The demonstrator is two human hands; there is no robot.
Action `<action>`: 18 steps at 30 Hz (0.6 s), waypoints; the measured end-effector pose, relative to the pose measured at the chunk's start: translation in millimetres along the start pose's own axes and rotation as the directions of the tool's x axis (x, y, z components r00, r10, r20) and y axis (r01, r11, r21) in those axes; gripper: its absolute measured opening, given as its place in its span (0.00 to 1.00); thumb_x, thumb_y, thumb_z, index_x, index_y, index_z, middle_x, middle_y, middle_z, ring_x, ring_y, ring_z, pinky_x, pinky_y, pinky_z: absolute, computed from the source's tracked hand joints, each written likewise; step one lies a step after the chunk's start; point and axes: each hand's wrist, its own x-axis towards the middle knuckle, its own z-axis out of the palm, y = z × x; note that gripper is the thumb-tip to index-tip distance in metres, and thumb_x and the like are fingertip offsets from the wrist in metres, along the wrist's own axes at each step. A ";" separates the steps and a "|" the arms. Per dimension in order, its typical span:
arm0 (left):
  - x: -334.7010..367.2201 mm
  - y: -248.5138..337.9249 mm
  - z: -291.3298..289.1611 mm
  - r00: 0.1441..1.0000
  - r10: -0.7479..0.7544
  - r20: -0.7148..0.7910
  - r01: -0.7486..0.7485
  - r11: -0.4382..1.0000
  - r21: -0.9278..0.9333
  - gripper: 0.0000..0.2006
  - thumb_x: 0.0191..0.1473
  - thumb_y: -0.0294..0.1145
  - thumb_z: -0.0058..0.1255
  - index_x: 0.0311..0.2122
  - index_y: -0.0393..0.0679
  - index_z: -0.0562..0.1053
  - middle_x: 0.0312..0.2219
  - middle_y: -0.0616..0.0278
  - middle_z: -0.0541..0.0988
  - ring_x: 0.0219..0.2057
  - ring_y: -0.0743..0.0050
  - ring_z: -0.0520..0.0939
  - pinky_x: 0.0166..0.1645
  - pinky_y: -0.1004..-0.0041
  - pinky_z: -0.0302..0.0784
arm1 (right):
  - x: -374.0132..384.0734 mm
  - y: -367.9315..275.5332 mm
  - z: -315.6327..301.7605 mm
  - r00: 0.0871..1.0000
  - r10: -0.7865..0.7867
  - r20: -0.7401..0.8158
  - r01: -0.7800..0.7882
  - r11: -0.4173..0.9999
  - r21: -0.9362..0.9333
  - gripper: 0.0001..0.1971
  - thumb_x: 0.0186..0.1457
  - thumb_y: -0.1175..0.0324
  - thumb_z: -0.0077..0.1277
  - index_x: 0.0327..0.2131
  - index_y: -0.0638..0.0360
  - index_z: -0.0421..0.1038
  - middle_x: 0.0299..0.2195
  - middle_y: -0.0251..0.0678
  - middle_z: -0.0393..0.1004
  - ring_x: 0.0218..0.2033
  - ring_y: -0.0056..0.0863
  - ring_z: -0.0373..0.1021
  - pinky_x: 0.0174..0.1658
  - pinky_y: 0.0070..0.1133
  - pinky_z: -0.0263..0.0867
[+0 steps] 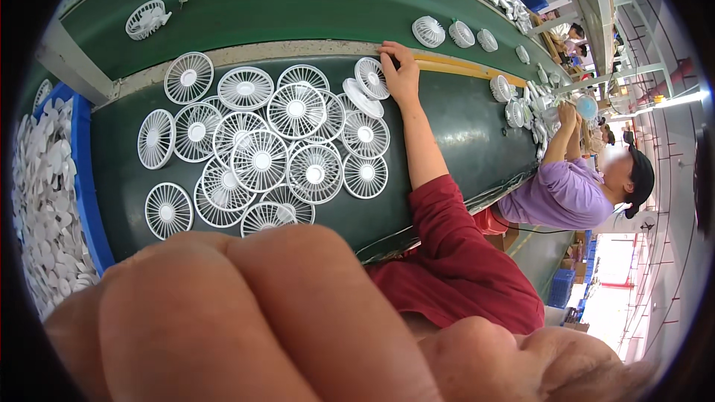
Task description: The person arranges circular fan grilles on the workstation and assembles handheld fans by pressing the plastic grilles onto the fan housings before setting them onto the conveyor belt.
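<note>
My right hand [401, 77] reaches from a dark red sleeve to the far edge of the green work surface. Its thumb and fingers curl at the rim of a round white fan grille [370, 79], which stands tilted. Just below that grille lies a white disc-like part [362, 100]. Left of my right hand, several white fan grilles [261, 161] with radial ribs lie spread and overlapping. My left hand [246, 313] looms large and close across the lower left. Its fingers lie side by side, but their tips, and anything in them, are hidden.
A blue bin [88, 179] full of small white pieces stands at the left. Beyond a low ledge runs a green belt [298, 11] carrying a few white fan parts [428, 31]. At the right, a person in a purple top [562, 193] works beside piled white parts.
</note>
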 end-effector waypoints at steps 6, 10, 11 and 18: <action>4.9 1.2 -0.8 0.999 -0.046 -0.007 0.045 0.996 -0.076 0.06 0.53 0.27 0.50 0.25 0.40 0.70 0.27 0.57 0.73 0.29 0.63 0.75 0.34 0.66 0.76 | 3.3 3.2 -2.1 0.999 0.043 -0.023 -0.042 0.999 0.014 0.05 0.50 0.74 0.53 0.32 0.60 0.77 0.40 0.40 0.77 0.43 0.36 0.72 0.48 0.27 0.66; 9.0 -5.6 2.2 0.998 -0.064 -0.002 0.063 0.987 -0.146 0.06 0.51 0.26 0.51 0.24 0.39 0.70 0.26 0.57 0.74 0.28 0.64 0.76 0.33 0.66 0.77 | 6.3 5.0 0.1 0.999 0.041 -0.032 -0.038 0.997 0.073 0.04 0.50 0.74 0.54 0.31 0.60 0.76 0.39 0.41 0.77 0.43 0.35 0.72 0.47 0.26 0.66; 12.0 -7.5 1.6 0.998 -0.062 0.009 0.063 0.985 -0.161 0.06 0.51 0.26 0.51 0.24 0.39 0.70 0.26 0.57 0.74 0.28 0.64 0.76 0.33 0.66 0.77 | 8.0 9.0 1.0 0.999 0.034 -0.037 -0.031 0.996 0.088 0.04 0.49 0.75 0.54 0.31 0.61 0.76 0.39 0.41 0.77 0.43 0.35 0.72 0.47 0.26 0.67; 15.6 8.0 -2.9 0.993 -0.117 0.036 0.122 0.973 -0.197 0.06 0.49 0.23 0.52 0.23 0.38 0.71 0.25 0.56 0.75 0.27 0.64 0.77 0.32 0.66 0.78 | 2.5 15.6 -3.5 0.999 0.042 -0.025 -0.040 0.996 0.082 0.05 0.50 0.75 0.53 0.32 0.61 0.77 0.39 0.42 0.77 0.42 0.35 0.73 0.46 0.26 0.68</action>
